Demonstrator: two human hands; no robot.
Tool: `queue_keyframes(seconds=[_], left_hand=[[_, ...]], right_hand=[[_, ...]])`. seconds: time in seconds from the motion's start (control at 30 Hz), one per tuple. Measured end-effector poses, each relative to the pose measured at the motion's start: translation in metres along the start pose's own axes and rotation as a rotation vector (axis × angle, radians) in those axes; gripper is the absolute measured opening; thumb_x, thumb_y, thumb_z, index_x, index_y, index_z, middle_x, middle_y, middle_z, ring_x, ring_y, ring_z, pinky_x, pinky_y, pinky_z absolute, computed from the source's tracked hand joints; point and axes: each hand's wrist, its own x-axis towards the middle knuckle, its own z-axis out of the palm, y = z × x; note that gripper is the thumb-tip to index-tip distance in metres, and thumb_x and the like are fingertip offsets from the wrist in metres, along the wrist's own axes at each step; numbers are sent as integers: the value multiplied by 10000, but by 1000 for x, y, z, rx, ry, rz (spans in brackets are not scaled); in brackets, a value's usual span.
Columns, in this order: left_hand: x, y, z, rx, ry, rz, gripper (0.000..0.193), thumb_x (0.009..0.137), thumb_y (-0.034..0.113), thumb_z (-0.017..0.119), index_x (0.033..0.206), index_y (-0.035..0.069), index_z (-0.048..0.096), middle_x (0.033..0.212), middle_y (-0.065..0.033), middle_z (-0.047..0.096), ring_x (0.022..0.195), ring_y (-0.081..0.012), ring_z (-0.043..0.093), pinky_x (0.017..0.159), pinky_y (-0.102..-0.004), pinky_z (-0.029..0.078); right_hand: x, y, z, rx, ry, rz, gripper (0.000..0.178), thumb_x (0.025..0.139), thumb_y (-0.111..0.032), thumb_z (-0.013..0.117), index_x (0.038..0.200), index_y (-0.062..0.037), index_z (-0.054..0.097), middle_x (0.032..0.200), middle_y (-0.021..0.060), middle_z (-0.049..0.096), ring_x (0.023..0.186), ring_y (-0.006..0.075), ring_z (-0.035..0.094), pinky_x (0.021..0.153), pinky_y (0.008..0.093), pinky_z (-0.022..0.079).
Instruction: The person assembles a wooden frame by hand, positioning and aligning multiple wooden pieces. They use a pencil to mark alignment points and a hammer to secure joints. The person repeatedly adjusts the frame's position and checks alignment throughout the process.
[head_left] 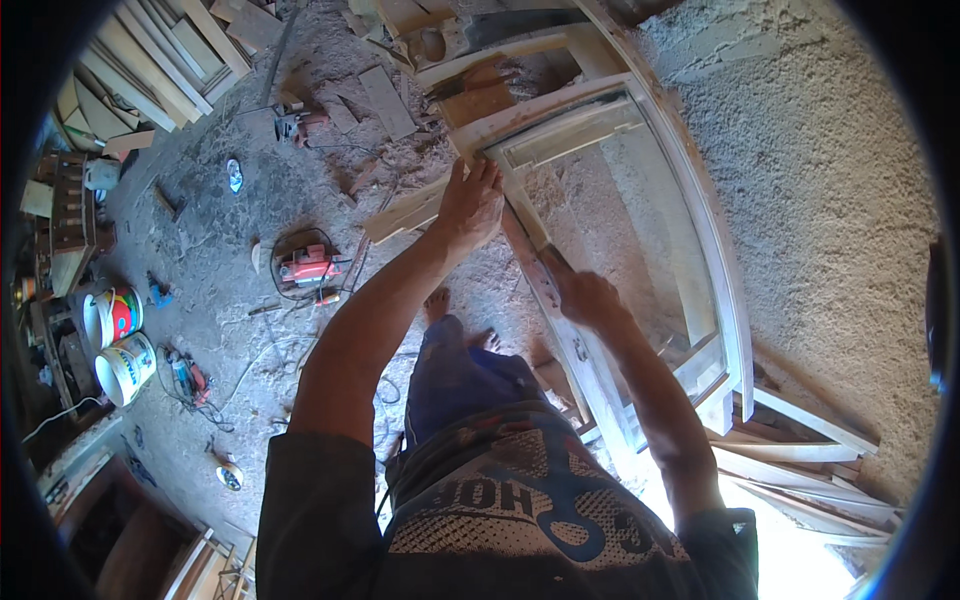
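Observation:
A large wooden frame (590,375) with an open middle leans in front of me, slightly to the right. At its upper left corner my left hand (470,208) is closed, fingers bent over the wood. My right hand (592,298) is wrapped around a narrow hand tool (553,262) whose dark end shows at the fist; its exact kind is unclear. The tool lies along the inner edge of the frame's left side member. A pale board (405,213) sticks out to the left from behind my left wrist.
Left on the dusty floor lie a red power tool (310,265), another corded tool (190,378) and cables. Two paint buckets (125,368) stand farther left. Boards (165,65) are stacked at the far left, timber (800,465) at lower right. A rough wall (810,180) rises on the right.

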Motion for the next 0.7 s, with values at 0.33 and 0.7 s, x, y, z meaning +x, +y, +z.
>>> queue_keyframes(seconds=[0.33, 0.7], left_hand=[[-1, 0, 1, -18, 45, 0, 561, 896, 285, 596, 1401, 42, 577, 1452, -106, 554, 1377, -263, 461, 1146, -537, 337], [2, 2, 7, 35, 8, -1, 574, 917, 284, 575, 1438, 44, 542, 1507, -116, 520, 1397, -267, 460, 1145, -552, 340]], right_hand=[[5, -1, -3, -42, 28, -37, 746, 905, -150, 618, 1577, -268, 318, 960, 283, 717, 908, 457, 722, 807, 574, 575], [11, -7, -9, -28, -4, 5, 702, 937, -170, 599, 1560, -322, 314, 1042, 284, 715, 1027, 462, 702, 870, 581, 563]])
